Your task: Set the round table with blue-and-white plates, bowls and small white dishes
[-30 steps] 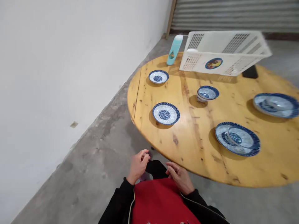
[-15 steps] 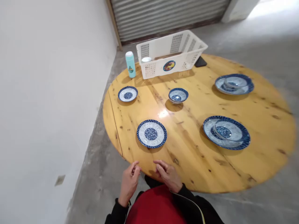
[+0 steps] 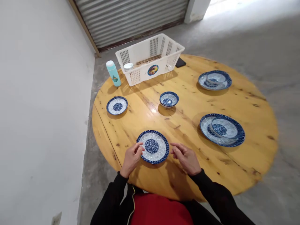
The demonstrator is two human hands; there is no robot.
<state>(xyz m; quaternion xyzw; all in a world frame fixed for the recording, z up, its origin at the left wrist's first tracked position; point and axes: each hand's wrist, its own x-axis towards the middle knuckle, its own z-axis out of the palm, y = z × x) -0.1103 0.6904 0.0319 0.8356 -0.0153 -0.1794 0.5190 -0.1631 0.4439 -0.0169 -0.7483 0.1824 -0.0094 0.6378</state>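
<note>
A round plate (image 3: 161,156) with a dark blue patterned rim and centre lies near the front edge of the wooden table (image 3: 187,131). My left hand (image 3: 132,158) is at its left rim, fingers loosely bent and holding nothing; the fingertips overlap the rim, and whether they touch it I cannot tell. To the right of the plate, just clear of the rim, my right hand (image 3: 187,158) hovers with half-curled fingers apart and nothing in them. Beyond the plate stand a small blue-and-white bowl (image 3: 169,99) and, to the left, a smaller plate (image 3: 117,105).
On the right are two more plates, a near one (image 3: 203,128) and a far one (image 3: 227,82), each bearing a clear-looking bowl. At the back stand a white basket (image 3: 140,77) with chopsticks and white cups inside, a light-blue bottle (image 3: 113,74) and a black phone (image 3: 180,62).
Both hands have moved forward from the table's edge and spread apart, one to each side of the near plate. The camera view has shifted; the dishes appear unmoved on the table.
</note>
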